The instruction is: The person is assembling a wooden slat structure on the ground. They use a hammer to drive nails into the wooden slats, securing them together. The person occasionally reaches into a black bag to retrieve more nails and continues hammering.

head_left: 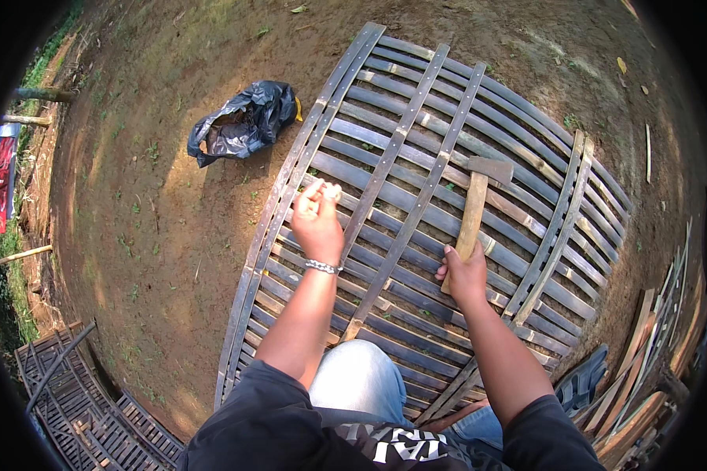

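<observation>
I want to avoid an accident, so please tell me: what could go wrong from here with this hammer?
The right hand grips the hammer while the left hand is raised nearby; a careless swing might strike its bare fingers. The knee is also near, so a missed blow could perhaps hit it. The slatted panel has gaps, where small dropped things might fall through.
</observation>
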Demonstrator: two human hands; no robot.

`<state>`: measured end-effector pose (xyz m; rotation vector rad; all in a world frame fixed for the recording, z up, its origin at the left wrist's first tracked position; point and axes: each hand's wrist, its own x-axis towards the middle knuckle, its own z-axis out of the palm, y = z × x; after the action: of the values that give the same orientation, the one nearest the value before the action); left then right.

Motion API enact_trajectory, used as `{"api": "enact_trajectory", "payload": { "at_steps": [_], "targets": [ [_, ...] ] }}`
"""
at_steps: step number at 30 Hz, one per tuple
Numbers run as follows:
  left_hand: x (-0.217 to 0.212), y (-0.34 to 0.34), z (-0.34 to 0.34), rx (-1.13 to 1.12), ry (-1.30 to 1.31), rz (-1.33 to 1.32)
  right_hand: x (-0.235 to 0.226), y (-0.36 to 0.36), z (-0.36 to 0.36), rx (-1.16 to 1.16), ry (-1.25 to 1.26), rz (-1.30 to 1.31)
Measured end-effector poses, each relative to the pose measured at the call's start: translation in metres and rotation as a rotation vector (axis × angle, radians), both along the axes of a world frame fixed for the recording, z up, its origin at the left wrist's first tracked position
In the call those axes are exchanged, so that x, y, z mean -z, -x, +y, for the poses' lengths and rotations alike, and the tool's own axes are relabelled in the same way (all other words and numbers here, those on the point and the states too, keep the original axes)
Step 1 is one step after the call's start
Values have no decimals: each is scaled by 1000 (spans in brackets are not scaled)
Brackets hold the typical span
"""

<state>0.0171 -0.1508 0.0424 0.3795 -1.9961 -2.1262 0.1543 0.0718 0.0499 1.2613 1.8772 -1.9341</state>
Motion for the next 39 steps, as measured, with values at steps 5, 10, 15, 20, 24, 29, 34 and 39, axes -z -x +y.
{"api": "enact_trajectory", "payload": {
  "at_steps": [5, 10, 15, 20, 24, 29, 34, 39],
  "targets": [
    [21, -85, 60, 171, 41, -228, 2, -1, 2, -2, 24, 20],
    [19, -91, 75, 170, 794, -18, 6, -4, 7, -10, 77, 59],
    [30, -91, 73, 203, 776, 53, 2, -3, 8, -26, 85, 121],
    [33, -92, 69, 248, 831, 102, 5, -6, 10, -22, 124, 107],
    [31, -94, 70, 241, 863, 107, 4, -7, 9, -4, 156, 102],
    [33, -93, 71, 223, 882, 126, 7, -7, 10, -8, 155, 125],
    [32, -92, 73, 213, 861, 93, 3, -9, 6, -45, 79, 103],
    [31, -93, 76, 212, 878, 90, -6, -46, 8, -273, -214, 75]
  ]
}}
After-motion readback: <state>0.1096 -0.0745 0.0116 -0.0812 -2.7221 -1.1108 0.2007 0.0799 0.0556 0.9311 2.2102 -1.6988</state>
